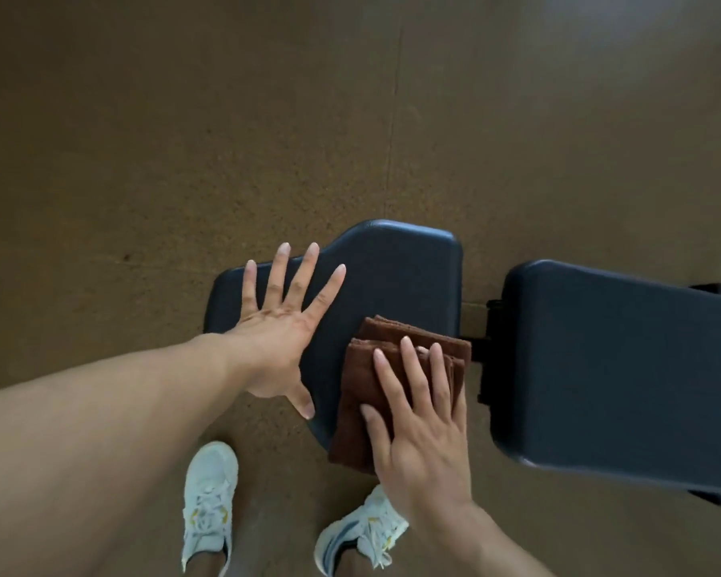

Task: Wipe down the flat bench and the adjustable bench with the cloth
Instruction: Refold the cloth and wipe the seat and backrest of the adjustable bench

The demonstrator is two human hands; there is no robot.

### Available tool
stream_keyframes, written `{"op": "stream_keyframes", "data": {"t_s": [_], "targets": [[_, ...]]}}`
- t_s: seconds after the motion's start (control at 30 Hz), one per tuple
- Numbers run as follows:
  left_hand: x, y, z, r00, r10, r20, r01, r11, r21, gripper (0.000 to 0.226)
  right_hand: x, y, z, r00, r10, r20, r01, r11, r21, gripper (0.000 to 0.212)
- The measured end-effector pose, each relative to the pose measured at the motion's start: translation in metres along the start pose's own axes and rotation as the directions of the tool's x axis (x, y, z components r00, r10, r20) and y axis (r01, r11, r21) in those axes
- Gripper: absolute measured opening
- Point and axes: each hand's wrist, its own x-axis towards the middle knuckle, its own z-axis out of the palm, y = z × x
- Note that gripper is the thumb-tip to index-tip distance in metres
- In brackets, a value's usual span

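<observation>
A bench with two dark padded parts stands below me: a seat pad (396,276) in the middle and a longer back pad (617,368) to the right, with a gap and black frame between them. A folded brown cloth (361,385) lies on the seat pad's near right corner, partly over the edge. My right hand (421,426) presses flat on the cloth with straight fingers. My left hand (284,326) rests flat on the seat pad's left part, fingers spread wide.
Brown speckled floor (225,118) surrounds the bench on all sides. My two white sneakers (209,505) stand on the floor just in front of the seat pad. Black frame parts (485,351) show in the gap between the pads.
</observation>
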Motion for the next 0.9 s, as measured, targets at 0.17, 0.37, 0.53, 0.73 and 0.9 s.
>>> {"op": "stream_keyframes", "data": {"t_s": [0.17, 0.37, 0.53, 0.73, 0.9], "targets": [[0.003, -0.005, 0.006, 0.998, 0.028, -0.064, -0.029, 1.000, -0.007, 0.171, 0.078, -0.002, -0.026, 0.997, 0.069, 0.017, -0.070, 0.998, 0.005, 0.060], [-0.010, -0.021, 0.027, 0.936, 0.072, -0.344, -0.097, 0.994, -0.056, 0.168, 0.184, -0.028, -0.057, 0.996, 0.082, 0.047, -0.082, 0.997, -0.001, 0.054], [-0.068, -0.050, 0.138, 0.764, -0.306, -0.568, -0.067, 0.838, -0.541, 0.133, 0.207, -0.130, -0.045, 0.961, -0.102, 0.259, 0.134, 0.985, -0.109, 0.050], [-0.100, -0.072, 0.216, 0.743, -0.546, -0.387, 0.116, 0.675, -0.729, 0.108, 0.154, -0.171, -0.003, 0.894, -0.417, 0.166, 0.438, 0.892, -0.117, 0.049], [-0.103, -0.055, 0.204, 0.743, -0.550, -0.380, 0.099, 0.653, -0.751, 0.104, 0.073, -0.123, 0.012, 0.736, -0.637, 0.229, 0.669, 0.631, -0.392, 0.071]]}}
